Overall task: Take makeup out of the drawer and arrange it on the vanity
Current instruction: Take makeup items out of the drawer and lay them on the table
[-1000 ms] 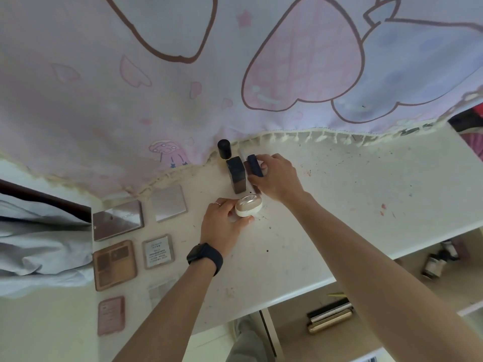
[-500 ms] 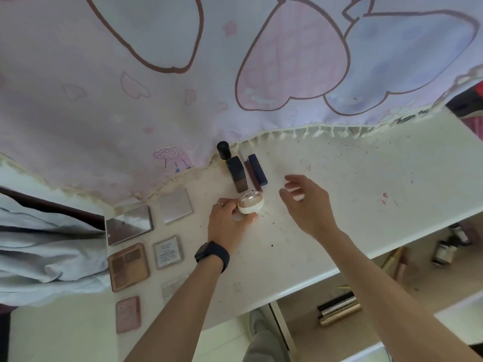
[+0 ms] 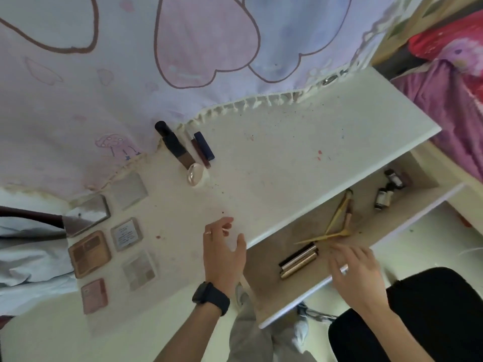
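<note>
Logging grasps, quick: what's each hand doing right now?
Left hand: open, holding nothing.
Right hand: open over the drawer, holding nothing.

Glossy metallic tubes [image 3: 299, 261] lie in the matt drawer [image 3: 261, 288]; the curtain [image 3: 130, 74] is printed cloth.

On our vanity top [image 3: 287, 165], flat palettes [image 3: 88, 253] lie in two columns at the left. Farther back, against the hanging cloth [image 3: 130, 74], a bottle [image 3: 173, 145] has two slim tubes [image 3: 205, 146] just to its right, with a round compact [image 3: 194, 173] at their near ends (seemingly touching the bottle). The drawer [image 3: 418, 218] stands open below the top's front edge, at the right. In it we see paired tubes [image 3: 299, 261] at the left, thin sticks [image 3: 337, 218] crossing mid-drawer, and small bottles [image 3: 384, 197] at the far right.
</note>
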